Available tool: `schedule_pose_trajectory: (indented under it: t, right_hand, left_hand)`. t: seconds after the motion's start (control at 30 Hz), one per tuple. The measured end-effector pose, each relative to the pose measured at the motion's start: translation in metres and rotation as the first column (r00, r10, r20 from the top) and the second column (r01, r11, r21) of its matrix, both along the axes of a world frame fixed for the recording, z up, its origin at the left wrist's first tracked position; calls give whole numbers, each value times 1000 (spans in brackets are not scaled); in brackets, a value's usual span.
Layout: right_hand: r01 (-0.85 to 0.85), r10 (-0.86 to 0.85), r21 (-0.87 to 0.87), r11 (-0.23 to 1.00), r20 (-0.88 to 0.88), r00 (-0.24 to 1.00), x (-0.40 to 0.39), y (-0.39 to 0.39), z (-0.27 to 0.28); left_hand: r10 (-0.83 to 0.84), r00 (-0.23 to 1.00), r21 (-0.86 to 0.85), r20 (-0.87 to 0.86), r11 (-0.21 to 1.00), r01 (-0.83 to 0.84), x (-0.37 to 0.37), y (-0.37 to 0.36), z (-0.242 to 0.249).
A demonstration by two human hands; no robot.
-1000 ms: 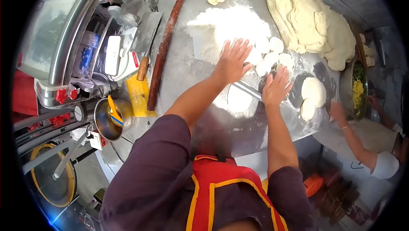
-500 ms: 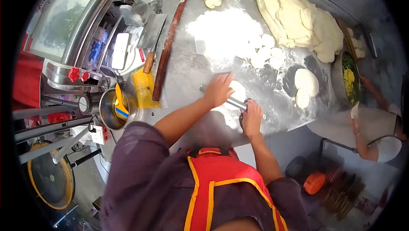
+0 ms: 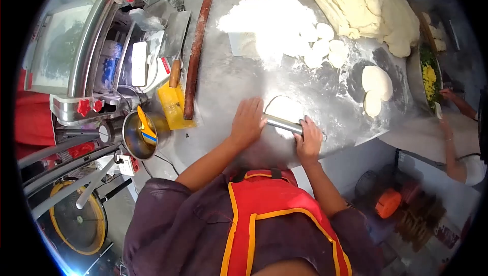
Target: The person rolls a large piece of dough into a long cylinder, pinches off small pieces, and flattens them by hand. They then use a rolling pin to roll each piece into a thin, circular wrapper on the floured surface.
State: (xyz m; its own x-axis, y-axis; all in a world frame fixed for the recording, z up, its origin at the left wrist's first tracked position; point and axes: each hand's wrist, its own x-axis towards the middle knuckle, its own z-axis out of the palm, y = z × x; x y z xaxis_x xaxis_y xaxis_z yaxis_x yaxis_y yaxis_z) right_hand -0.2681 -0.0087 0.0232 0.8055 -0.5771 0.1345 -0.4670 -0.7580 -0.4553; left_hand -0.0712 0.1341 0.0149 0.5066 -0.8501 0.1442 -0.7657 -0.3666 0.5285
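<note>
A short metal rolling pin (image 3: pixel 283 124) lies slantwise across the near edge of a flat white dough round (image 3: pixel 284 107) on the metal worktop. Over the pin's left end is my left hand (image 3: pixel 248 122), its fingers lying close together and hiding that end. My right hand (image 3: pixel 309 139) is closed around the right end, with the thumb side toward the dough. Right of my hands rest two overlapping pale dough pieces (image 3: pixel 376 83). Farther back, several small dough rounds (image 3: pixel 322 47) sit beside a heap of white flour (image 3: pixel 269 21).
A large dough slab (image 3: pixel 356 6) covers the back right. Along the left lie a long reddish-brown rolling pin (image 3: pixel 199 52), a wooden-handled scraper (image 3: pixel 175 72) and a metal pot (image 3: pixel 138 136). At right, another person's hand (image 3: pixel 447 94) is by a bowl of green and yellow filling (image 3: pixel 429 80).
The pin has moved from crossing the dough round to its near edge, and more of the round shows. My left hand has shifted left and down; the whole view has tilted slightly.
</note>
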Motion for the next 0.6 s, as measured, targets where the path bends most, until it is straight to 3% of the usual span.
schedule_pose_trajectory:
  t: [0.07, 0.13, 0.17, 0.33, 0.47, 0.6]
  right_hand:
    - [47, -52, -92, 995, -50, 997, 12, -2, -2]
    - [79, -95, -190, 979, -73, 993, 31, -16, -2]
    - [114, -146, -166, 979, -194, 970, 44, -30, 3]
    - [164, -223, -338, 927, -145, 964, 112, -124, -5]
    - [206, -248, -371, 906, -69, 966, 128, -145, -7]
    - [40, -84, -279, 960, -146, 986, 80, -85, -10]
  left_hand:
    - [-61, 986, 101, 153, 994, 46, 3, 1, -1]
    - [-57, 980, 89, 191, 995, 40, 17, -23, -2]
    - [-52, 976, 81, 213, 996, 36, 27, -40, -1]
    - [-18, 919, -172, 395, 981, 93, 97, -140, -1]
    - [29, 930, -175, 367, 984, 39, 115, -166, -3]
    - [-28, 969, -32, 246, 999, 37, 71, -94, 5]
